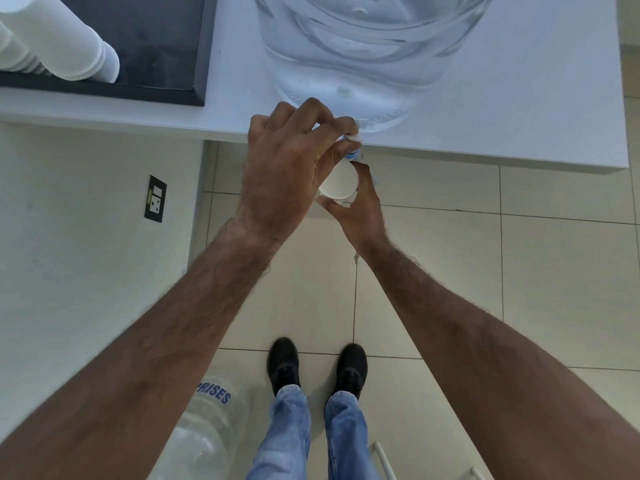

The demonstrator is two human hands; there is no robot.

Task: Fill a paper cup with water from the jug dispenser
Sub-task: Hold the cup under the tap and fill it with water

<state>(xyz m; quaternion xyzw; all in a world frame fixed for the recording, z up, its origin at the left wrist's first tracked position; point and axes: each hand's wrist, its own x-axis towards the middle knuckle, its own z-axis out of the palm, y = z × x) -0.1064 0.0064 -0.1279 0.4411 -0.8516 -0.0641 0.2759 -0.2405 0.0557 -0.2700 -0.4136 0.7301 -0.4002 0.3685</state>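
A large clear water jug (374, 46) stands on the white counter (536, 109), at its front edge. Its small blue-and-white tap (351, 147) sticks out over the edge. My left hand (291, 168) is closed on the tap, fingers pinching it from above. Just below the tap, my right hand (360, 209) holds a white paper cup (339, 183) from underneath, mouth up. The left hand hides part of the cup and most of the tap. I cannot tell whether water is flowing.
Stacks of white paper cups (59, 43) lie on a dark tray (162, 57) at the back left. A wall socket (154, 203) sits on the white wall at left. A second clear jug (204, 431) lies on the tiled floor beside my feet.
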